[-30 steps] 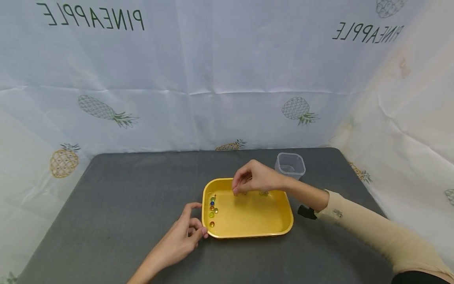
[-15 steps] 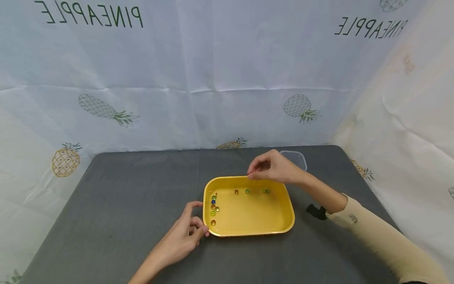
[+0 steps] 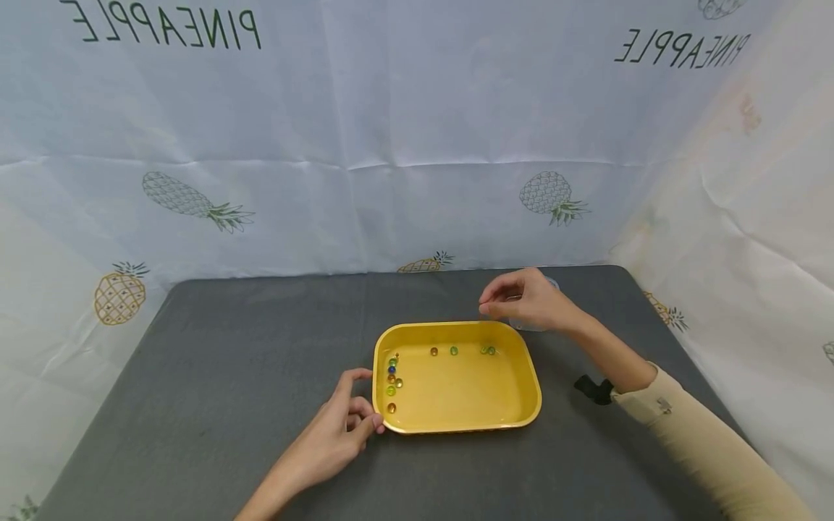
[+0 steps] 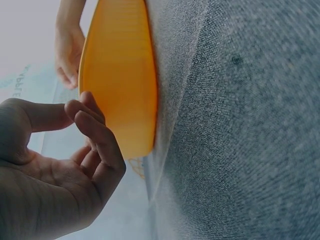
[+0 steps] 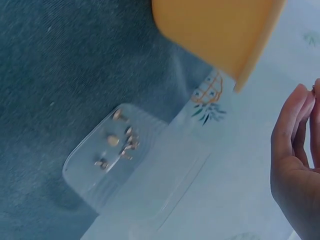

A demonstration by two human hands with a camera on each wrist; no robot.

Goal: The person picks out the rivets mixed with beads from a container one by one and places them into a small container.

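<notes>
A shallow yellow tray (image 3: 456,405) sits on the dark table. My left hand (image 3: 339,428) holds its near left corner, thumb and fingers curled at the rim. Inside lie several glass marbles (image 3: 392,391), mostly along the left wall, others along the far wall, with a small gold piece (image 3: 397,355) at the far left. Beyond the tray's far right corner my right hand (image 3: 524,298) pinches a tiny metal tack (image 5: 314,89), mostly hidden by the fingertips. Below this hand, a clear plastic container (image 5: 95,190) holds several similar metal tacks (image 5: 130,142); the hand covers most of it in the head view.
The dark cloth-covered table (image 3: 260,347) extends on both sides of the tray. A pale curtain (image 3: 365,145) with pineapple prints hangs right behind the table's far edge and along the sides. A black strap end (image 3: 593,389) hangs below the right wrist.
My right hand has lifted out of the tray and moved right and away, over the clear container. Marbles by the far wall are uncovered. The left hand stays on the tray.
</notes>
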